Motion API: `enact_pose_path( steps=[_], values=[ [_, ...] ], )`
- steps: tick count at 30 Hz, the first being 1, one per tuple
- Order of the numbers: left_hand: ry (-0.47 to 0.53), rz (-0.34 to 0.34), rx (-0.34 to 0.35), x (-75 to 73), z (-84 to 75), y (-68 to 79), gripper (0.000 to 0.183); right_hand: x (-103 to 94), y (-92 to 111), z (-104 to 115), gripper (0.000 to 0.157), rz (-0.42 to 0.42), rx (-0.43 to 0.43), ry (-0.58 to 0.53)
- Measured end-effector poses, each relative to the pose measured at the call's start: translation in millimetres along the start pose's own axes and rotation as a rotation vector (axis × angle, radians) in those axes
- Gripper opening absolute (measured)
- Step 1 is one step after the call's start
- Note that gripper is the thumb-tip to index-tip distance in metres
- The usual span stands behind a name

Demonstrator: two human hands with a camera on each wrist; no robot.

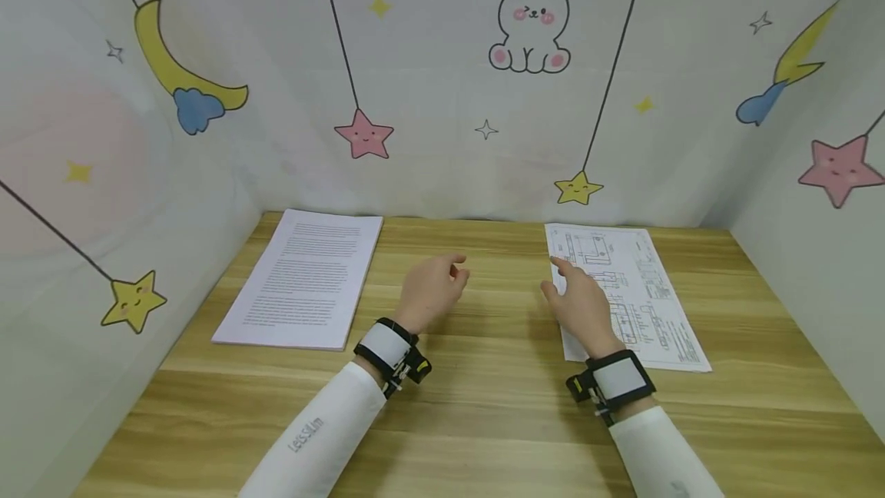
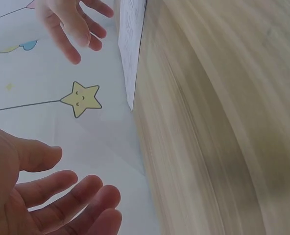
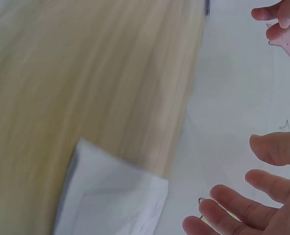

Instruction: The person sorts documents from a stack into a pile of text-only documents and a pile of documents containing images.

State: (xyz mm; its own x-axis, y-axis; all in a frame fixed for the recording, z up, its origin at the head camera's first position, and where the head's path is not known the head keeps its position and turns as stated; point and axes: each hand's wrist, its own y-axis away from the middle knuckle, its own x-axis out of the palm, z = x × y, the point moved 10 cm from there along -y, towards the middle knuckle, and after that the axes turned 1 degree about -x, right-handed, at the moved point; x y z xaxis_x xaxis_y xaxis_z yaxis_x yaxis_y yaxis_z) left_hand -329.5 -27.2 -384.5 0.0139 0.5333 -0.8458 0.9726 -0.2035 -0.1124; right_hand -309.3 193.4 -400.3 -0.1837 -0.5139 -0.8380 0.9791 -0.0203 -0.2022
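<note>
My left hand (image 1: 430,292) hovers over the middle of the wooden table, fingers loosely bent and holding nothing. To its left lies a stack of white paper (image 1: 304,279) printed with lines of text. My right hand (image 1: 581,306) is above the left part of a sheet with technical drawings (image 1: 653,306), partly covering it from the head camera. Its fingers are spread and relaxed, with nothing between them. In the left wrist view the left fingers (image 2: 61,200) curve loosely; the right wrist view shows the right fingers (image 3: 243,210) apart.
The wooden table (image 1: 477,406) meets a pale fabric backdrop (image 1: 442,175) at the back, with more fabric on both sides. The backdrop carries printed stars, a moon and a rabbit (image 1: 531,21). Each wrist wears a strapped camera (image 1: 417,367).
</note>
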Motion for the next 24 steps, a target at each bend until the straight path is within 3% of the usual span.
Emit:
enact_pose_path(
  steps=[10, 17, 24],
  values=[
    [0.002, -0.051, -0.121, -42.8, 59.1, 7.8, 0.038, 18.6, -2.8, 38.0, 0.05, 0.03, -0.038, -0.066],
    [-0.041, -0.113, -0.162, -74.2, 103.1, 16.7, 0.04, 32.8, -2.7, 60.8, 0.051, 0.045, -0.054, -0.121],
    [-0.109, -0.122, -0.18, -94.0, 135.4, 30.0, 0.04, 44.9, -2.1, 81.5, 0.051, 0.066, -0.08, -0.144]
  ],
)
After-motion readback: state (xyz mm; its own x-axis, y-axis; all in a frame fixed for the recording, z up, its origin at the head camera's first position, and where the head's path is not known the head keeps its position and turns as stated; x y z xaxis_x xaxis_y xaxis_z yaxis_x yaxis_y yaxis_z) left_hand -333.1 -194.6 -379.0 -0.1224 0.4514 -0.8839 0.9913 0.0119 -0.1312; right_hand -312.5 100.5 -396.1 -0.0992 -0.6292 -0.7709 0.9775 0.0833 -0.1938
